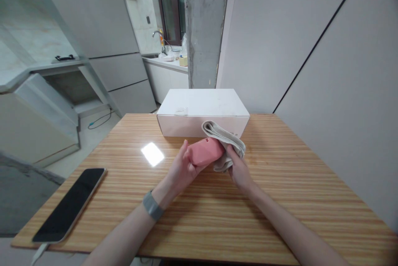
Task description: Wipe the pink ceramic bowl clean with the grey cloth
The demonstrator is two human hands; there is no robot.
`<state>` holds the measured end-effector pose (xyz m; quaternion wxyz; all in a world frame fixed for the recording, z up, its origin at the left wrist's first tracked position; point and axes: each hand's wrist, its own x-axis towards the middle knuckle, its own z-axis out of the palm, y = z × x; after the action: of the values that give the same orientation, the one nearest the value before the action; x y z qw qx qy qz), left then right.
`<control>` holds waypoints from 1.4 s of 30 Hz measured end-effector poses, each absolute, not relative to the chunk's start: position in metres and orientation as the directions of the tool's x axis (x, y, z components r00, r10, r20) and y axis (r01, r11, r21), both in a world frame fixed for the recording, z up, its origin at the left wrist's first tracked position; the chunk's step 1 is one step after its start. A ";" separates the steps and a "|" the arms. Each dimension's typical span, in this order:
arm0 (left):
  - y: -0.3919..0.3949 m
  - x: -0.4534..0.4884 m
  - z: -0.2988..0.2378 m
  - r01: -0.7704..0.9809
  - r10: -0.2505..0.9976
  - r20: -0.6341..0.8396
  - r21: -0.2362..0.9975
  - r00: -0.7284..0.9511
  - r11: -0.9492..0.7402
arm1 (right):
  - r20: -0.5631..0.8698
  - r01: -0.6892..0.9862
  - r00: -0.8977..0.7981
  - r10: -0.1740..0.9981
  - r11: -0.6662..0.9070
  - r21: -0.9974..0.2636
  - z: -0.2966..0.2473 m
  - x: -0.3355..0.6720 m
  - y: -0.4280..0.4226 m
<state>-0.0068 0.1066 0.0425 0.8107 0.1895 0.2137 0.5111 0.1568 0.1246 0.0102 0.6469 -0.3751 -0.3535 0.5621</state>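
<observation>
Above the middle of the table, my left hand (184,165) grips a pink case (205,151), rounded at the edges, with a small dark opening near its top. What kind of case it is I cannot make out. My right hand (239,168) is closed on a folded light grey cloth (228,139), which lies against the right end of the pink case and covers part of it. A grey band (153,205) circles my left wrist. Some fingers of both hands are hidden behind what they hold.
A white box (202,125) stands at the table's far edge, behind my hands. On the left of the wooden table (311,199) lies a dark-screened phone (71,204) with a white cable (40,252). Cabinets and a sink tap (160,38) are beyond.
</observation>
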 end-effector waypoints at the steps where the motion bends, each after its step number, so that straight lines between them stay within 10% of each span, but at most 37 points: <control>1: 0.107 -0.008 0.044 -0.748 0.898 -0.152 0.506 0.413 0.429 | 0.015 -0.488 0.132 0.991 0.078 -0.869 0.012 0.157 0.127; 13: 0.100 -0.001 0.027 -0.604 0.963 0.000 0.779 0.270 0.169 | -0.102 -0.636 -0.117 0.988 -0.154 -0.756 0.035 0.154 0.125; 35: 0.112 -0.009 0.036 -0.701 0.940 -0.164 0.631 0.299 0.332 | -0.069 -0.548 0.030 0.997 -0.041 -0.835 0.029 0.151 0.123; 42: 0.110 -0.007 0.029 -0.568 0.968 -0.091 0.796 0.234 0.212 | -0.090 -0.636 -0.001 0.996 -0.070 -0.768 0.040 0.159 0.125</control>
<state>-0.0069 0.1096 0.0295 0.7149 0.3253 0.3078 0.5369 0.1591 0.1250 0.0401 0.6249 -0.3301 -0.2725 0.6529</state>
